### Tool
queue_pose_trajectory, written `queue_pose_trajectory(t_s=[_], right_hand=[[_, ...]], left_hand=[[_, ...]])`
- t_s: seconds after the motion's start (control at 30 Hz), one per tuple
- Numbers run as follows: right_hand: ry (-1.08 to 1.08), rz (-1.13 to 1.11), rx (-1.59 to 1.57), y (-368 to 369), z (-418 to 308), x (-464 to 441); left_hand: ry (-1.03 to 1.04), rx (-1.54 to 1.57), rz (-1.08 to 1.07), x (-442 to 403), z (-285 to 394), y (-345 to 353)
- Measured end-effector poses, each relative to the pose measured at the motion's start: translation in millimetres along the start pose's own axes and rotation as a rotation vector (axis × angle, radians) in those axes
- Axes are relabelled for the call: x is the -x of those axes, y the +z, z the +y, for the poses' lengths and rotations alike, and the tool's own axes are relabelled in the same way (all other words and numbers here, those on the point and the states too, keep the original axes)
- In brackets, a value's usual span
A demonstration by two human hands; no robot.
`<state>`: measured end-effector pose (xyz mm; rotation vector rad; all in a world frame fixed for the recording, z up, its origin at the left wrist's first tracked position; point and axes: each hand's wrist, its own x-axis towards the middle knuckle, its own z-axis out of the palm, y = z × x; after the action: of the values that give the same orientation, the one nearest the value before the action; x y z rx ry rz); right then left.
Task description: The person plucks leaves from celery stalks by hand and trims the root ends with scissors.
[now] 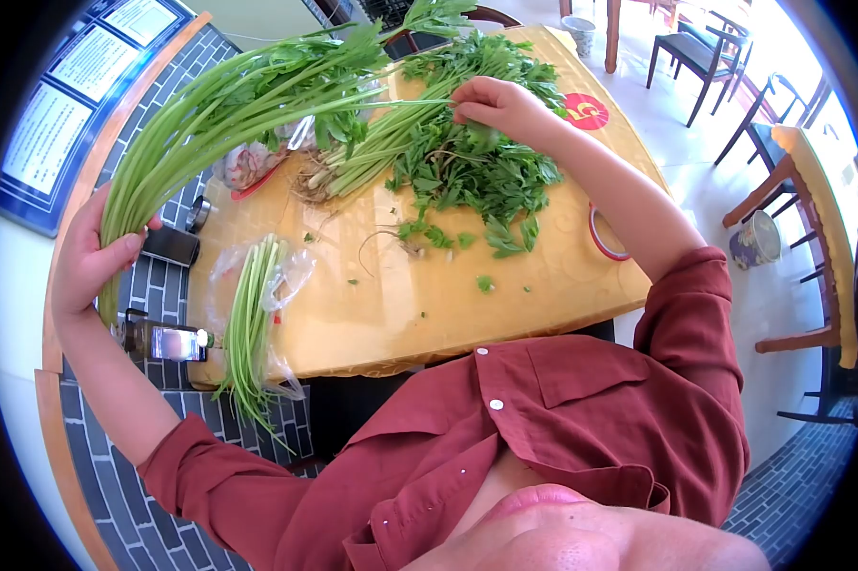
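My left hand (96, 252) is wrapped round the lower stalks of a long bunch of celery (181, 124), raised at the left, its leafy tops reaching over the table. My right hand (495, 103) has its fingers pinched at the end of a thin stalk, above the leaf pile. Beneath it, celery with roots (353, 171) and a heap of loose leaves (476, 176) lie on the yellow-covered table (353, 314). Trimmed stalks (253, 314) rest on a clear plastic bag at the near left corner.
A phone (178, 344) stands at the left edge near a dark box (170, 246). A wrapped bundle (250, 164) lies behind. A red-rimmed roll (605, 233) sits at the right edge. Chairs (700, 57) and another table (814, 238) stand at the right.
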<state>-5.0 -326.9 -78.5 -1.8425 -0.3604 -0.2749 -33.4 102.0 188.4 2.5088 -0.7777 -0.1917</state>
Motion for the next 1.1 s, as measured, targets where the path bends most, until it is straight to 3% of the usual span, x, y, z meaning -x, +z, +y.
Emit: queue_pose_trajectory(t_s=[0.1, 0.2, 0.3, 0.4, 0.5, 0.53, 0.63, 0.67, 0.77, 0.8, 0.9, 1.0, 1.1], right_hand=[[-0.072, 0.008, 0.375, -5.2, -13.0, 4.2], [-0.451, 0.182, 0.678, -2.5, 8.5, -3.3], [-0.374, 0.223, 0.753, -3.4, 11.0, -4.8], [-0.147, 0.325, 0.618, -5.8, -2.0, -5.0], [0.089, 0.379, -0.066, -10.7, -7.5, -5.7], [0.178, 0.403, -0.141, -14.9, -16.3, -2.8], [0.228, 0.536, -0.214, -45.3, 22.7, -5.9], [0.248, 0.451, -0.009, -55.1, 28.7, -1.7], [0.090, 0.075, 0.132, -33.3, 19.4, 14.6], [0.078, 0.009, 0.323, -22.8, -7.8, 23.5], [-0.332, 0.156, 0.700, -4.6, -18.4, 25.9], [-0.639, 0.338, 0.682, -10.1, -56.0, 14.4], [-0.953, 0.601, 0.898, -12.6, -100.5, -2.3]], left_hand=[[-0.011, -0.012, -0.009, -1.6, -0.9, -0.3], [-0.022, -0.027, -0.006, -2.7, -1.2, 0.5], [-0.019, -0.003, -0.013, -4.3, -0.3, 5.3], [-0.020, 0.010, -0.041, -9.0, 4.0, 14.5], [-0.029, 0.036, -0.034, -12.1, 4.4, 23.1], [-0.016, 0.044, -0.033, -13.1, 2.7, 24.1], [-0.018, 0.031, 0.001, -5.6, -7.4, 18.9], [-0.022, 0.023, 0.027, -2.0, -12.4, 15.5], [-0.014, 0.059, 0.045, 4.2, -22.2, 14.6], [-0.016, 0.074, 0.031, 3.9, -21.7, 16.1], [-0.010, 0.083, 0.009, 1.7, -18.5, 20.7], [0.013, 0.037, -0.005, -1.0, -22.0, 24.3], [0.039, 0.029, -0.013, -3.3, -23.0, 26.3]])
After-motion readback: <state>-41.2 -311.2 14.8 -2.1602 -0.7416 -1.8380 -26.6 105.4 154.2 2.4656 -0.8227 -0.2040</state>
